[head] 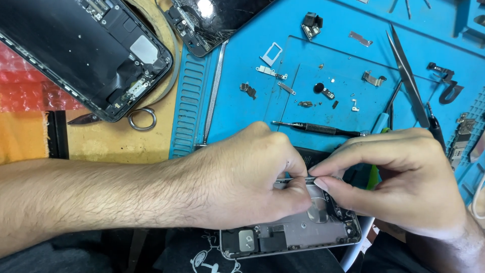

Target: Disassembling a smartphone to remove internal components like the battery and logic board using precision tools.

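Note:
An opened grey phone housing lies low in the middle of the view, its inner parts showing. My left hand rests over its upper half and grips its edge. My right hand comes in from the right, thumb and forefinger pinched on a thin flat part at the housing's top edge, right against my left fingertips. Much of the housing is hidden under both hands.
A blue work mat carries small metal brackets, a SIM tray, a screwdriver and tweezers. A black phone housing lies at the top left, a cracked screen at top centre, a metal ring beside them.

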